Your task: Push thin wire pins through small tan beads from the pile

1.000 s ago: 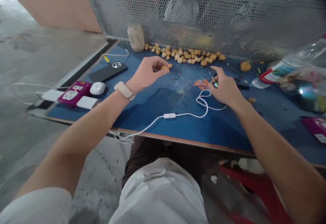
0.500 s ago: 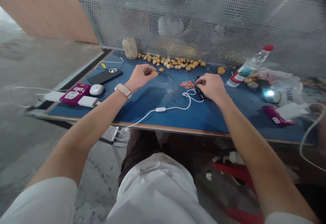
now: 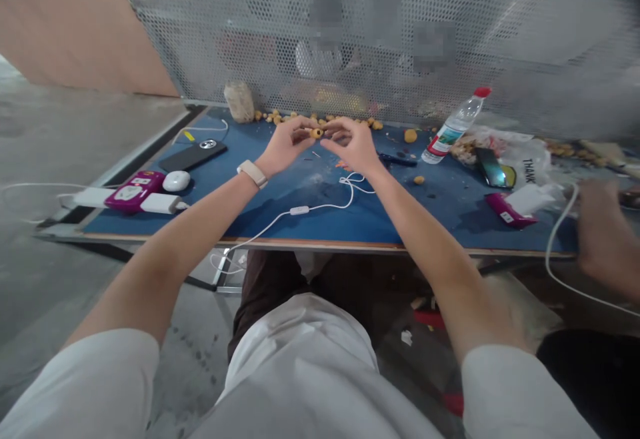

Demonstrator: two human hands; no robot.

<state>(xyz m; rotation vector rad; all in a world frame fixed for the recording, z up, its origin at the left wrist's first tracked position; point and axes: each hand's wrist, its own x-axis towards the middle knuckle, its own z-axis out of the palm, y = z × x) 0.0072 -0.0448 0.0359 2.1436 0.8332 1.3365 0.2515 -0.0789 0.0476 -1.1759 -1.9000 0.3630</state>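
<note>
A small tan ball [image 3: 317, 134] is held above the blue worktop [image 3: 260, 206], roughly in front of the wearer's middle. The left hand [image 3: 285, 149] has it: that grip is closed on the ball, thumb and fingers meeting at its left side. The right hand [image 3: 356, 148] comes in from the other side, its fingers bent and its tips just beside the ball, level with it; whether they touch it or pinch something thin, I cannot tell. So the ball lies right at the left fingertips and immediately left of the right grip, with the left hand the nearer. It looks nearly round, with no clear long axis; a dark spot, probably a hole, shows on the side toward the wearer.

Beyond the hands, a row of similar balls [image 3: 273, 118] runs along the foot of the perforated metal panel [image 3: 225, 39]. Orange scraps [image 3: 342, 165] lie below the right hand, near the loops of a white cable [image 3: 325, 206], and a dark slim object [image 3: 399, 160] rests right of its wrist.
</note>
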